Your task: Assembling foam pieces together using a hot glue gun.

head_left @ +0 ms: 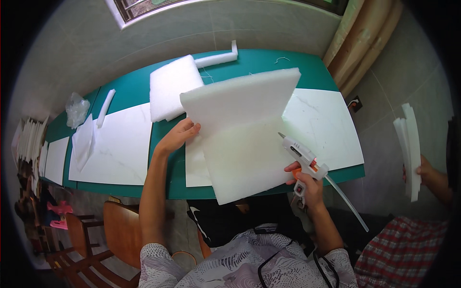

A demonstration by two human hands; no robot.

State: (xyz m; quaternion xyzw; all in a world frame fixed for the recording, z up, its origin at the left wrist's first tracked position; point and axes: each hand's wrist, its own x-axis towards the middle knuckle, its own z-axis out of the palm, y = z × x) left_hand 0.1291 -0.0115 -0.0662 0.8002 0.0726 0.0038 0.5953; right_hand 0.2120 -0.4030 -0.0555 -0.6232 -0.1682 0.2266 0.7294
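Observation:
In front of me a white foam sheet [245,158] is bent at a crease, its far part raised and its near part lying toward me over the table's front edge. My left hand [178,137] is closed on the sheet's left edge near the crease. With my right hand [311,188] I grip a white hot glue gun [303,152] by its handle, finger at the orange trigger. Its nozzle points up and left, just over the right side of the sheet. A long translucent glue stick [349,206] sticks out of its back end.
A green table [307,62] carries white boards [326,127], a white foam block [175,86], a bent foam strip [216,59] and a plastic bag [77,110]. At right, another person's hand [425,172] holds white strips [410,153]. Wooden chairs [122,233] stand lower left.

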